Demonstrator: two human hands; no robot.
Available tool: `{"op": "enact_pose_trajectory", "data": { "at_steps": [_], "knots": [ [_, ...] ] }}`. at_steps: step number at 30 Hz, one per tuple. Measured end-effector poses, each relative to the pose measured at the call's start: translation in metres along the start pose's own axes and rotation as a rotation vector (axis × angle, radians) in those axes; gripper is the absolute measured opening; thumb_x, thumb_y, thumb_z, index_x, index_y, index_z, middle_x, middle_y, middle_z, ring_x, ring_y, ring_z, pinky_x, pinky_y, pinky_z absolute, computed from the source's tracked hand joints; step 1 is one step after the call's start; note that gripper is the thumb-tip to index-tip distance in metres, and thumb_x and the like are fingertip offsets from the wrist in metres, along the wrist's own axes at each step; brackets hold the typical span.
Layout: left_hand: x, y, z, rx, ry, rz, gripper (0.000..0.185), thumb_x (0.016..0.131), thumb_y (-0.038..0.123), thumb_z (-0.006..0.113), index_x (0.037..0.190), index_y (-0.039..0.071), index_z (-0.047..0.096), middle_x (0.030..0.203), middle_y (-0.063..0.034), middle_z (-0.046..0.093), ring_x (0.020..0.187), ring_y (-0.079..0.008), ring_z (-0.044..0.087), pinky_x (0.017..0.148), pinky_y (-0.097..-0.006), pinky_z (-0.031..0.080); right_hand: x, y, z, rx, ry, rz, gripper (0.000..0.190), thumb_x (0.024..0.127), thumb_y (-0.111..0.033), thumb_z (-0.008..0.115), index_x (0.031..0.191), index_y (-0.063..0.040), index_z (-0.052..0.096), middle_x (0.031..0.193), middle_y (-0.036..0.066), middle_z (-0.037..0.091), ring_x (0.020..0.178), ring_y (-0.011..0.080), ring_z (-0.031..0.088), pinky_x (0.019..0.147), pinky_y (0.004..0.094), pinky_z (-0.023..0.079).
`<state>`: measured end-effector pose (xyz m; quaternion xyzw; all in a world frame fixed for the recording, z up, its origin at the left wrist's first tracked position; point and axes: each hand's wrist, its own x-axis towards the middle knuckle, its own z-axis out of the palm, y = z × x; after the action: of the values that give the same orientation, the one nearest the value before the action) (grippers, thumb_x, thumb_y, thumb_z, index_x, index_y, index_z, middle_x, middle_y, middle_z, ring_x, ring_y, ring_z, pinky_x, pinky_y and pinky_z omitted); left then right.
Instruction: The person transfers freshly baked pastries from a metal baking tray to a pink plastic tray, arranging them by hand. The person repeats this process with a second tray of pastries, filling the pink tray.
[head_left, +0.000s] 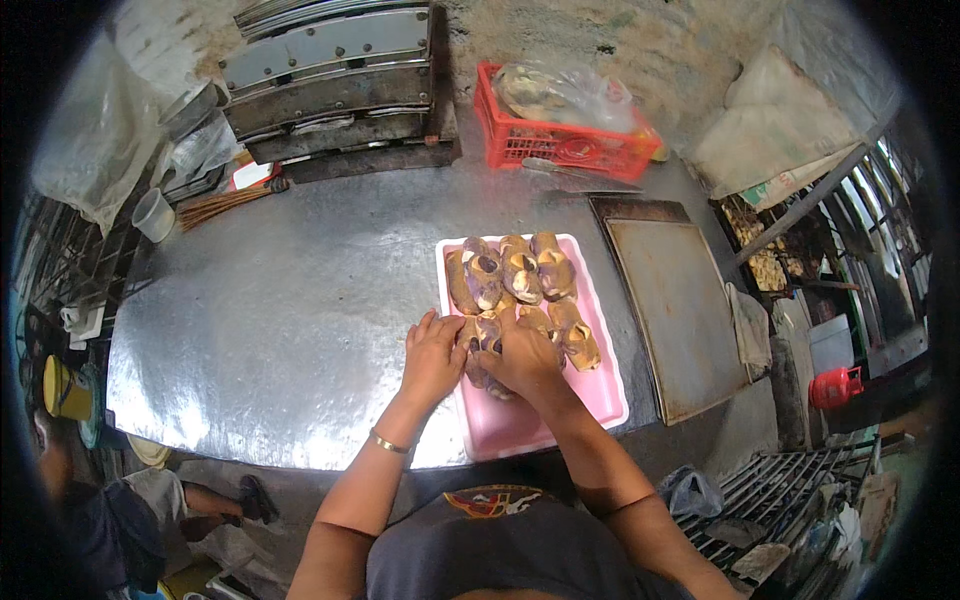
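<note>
A pink plastic tray (517, 431) with a white rim holds several brown and purple bread rolls (555, 266), laid in rows in its far and middle part. My right hand (529, 356) reaches over the tray, thumb and fingers around a purple-streaked roll (489, 330) in the nearer row. At the tray's left rim, my left hand (435, 356) has its fingertips and thumb against the left side of that same row. My hands partly cover the rolls there, so the exact contact of the left fingertips is hidden.
The tray stands on a metal-topped table (285, 300). A flat baking sheet (682, 315) lies to the right. Behind are a red plastic crate (570, 146), a spatula (577, 180) and stacked metal pans (330, 90). A stick brush (225, 204) and plastic cup (154, 215) lie left; a person (127, 517) is lower left.
</note>
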<state>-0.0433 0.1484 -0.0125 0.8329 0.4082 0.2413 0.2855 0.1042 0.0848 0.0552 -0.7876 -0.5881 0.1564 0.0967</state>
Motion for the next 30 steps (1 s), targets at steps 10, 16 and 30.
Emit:
{"op": "enact_pose_trajectory", "data": {
  "at_steps": [10,16,30],
  "knots": [
    [-0.005,0.006,-0.005,-0.124,0.022,-0.008,0.045,0.088,0.026,0.063,0.126,0.005,0.055,0.130,-0.0177,0.054,0.133,-0.0434,0.036,0.111,-0.0556,0.023,-0.012,0.010,0.004,0.169,0.217,-0.072,0.072,0.068,-0.034,0.082,0.122,-0.003,0.047,0.108,0.024,0.057,0.103,0.0399,0.058,0.085,0.0475,0.048],
    [-0.025,0.033,-0.012,0.068,-0.134,0.135,0.102,0.070,0.050,0.078,0.150,0.010,0.028,0.157,-0.0181,0.017,0.145,-0.0431,0.013,0.113,-0.0615,0.012,-0.055,0.046,-0.015,0.018,0.081,-0.029,0.068,0.060,-0.023,0.085,0.116,-0.005,0.050,0.111,0.023,0.054,0.107,0.0420,0.053,0.088,0.0508,0.045],
    [-0.028,0.068,0.019,-0.010,0.130,0.220,0.074,0.082,0.018,0.071,0.145,0.004,0.035,0.150,-0.0223,0.034,0.136,-0.0389,0.035,0.111,-0.0477,0.030,-0.075,0.107,-0.007,0.367,0.230,-0.107,0.040,0.081,-0.006,0.063,0.121,-0.013,0.058,0.110,0.017,0.062,0.106,0.0350,0.059,0.089,0.0406,0.047]
  ]
}}
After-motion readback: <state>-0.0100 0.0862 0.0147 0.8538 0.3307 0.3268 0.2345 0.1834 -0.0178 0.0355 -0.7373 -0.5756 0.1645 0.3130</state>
